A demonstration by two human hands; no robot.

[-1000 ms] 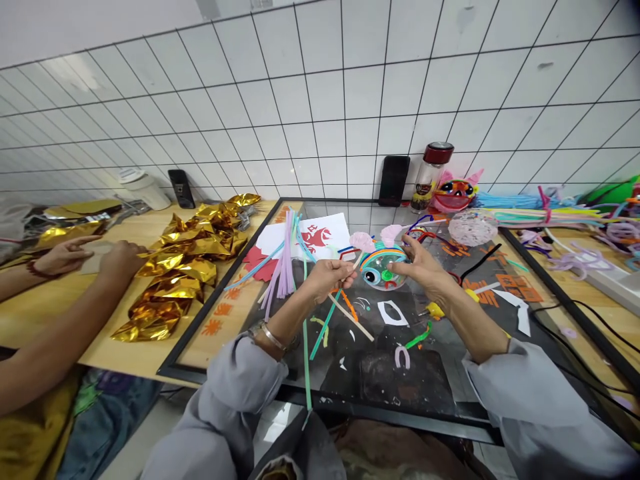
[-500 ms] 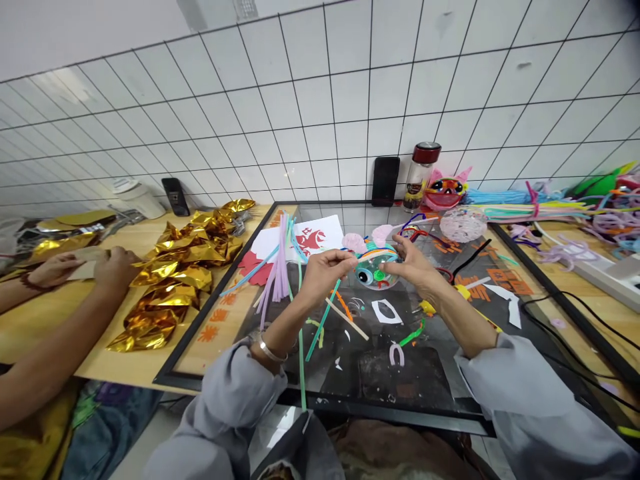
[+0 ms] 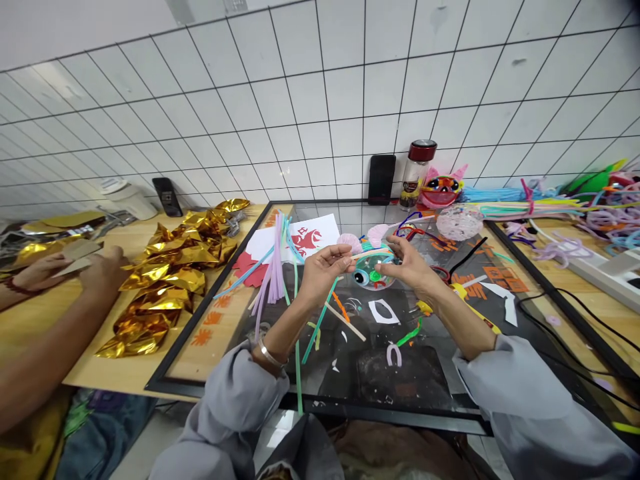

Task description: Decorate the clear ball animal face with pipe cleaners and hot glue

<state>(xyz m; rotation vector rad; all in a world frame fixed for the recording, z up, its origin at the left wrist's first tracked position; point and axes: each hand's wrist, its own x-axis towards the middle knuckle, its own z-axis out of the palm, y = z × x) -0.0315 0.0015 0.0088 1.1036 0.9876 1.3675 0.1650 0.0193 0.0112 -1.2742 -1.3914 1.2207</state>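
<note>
My left hand (image 3: 324,269) pinches a thin pale pipe cleaner (image 3: 367,253) that runs across the top of a clear craft ball (image 3: 371,275) with googly eyes, a green nose and rainbow stripes. My right hand (image 3: 407,265) curls around the ball's right side and holds it a little above the black-framed glass board (image 3: 380,373). Pink fuzzy ears (image 3: 376,234) stick up behind the ball. Both grey sleeves reach in from the bottom of the view.
Loose pipe cleaners (image 3: 277,267), paper scraps and a red paper cutting (image 3: 305,238) lie on the board. Gold foil (image 3: 173,267) is piled at left, where another person's hands (image 3: 95,270) hold a card. A phone (image 3: 381,179), a jar (image 3: 414,173) and a pink mask (image 3: 441,189) stand by the tiled wall.
My hands have closed in on the ball; the left now stretches the pale pipe cleaner across its top. The other person's hands have shifted slightly left.
</note>
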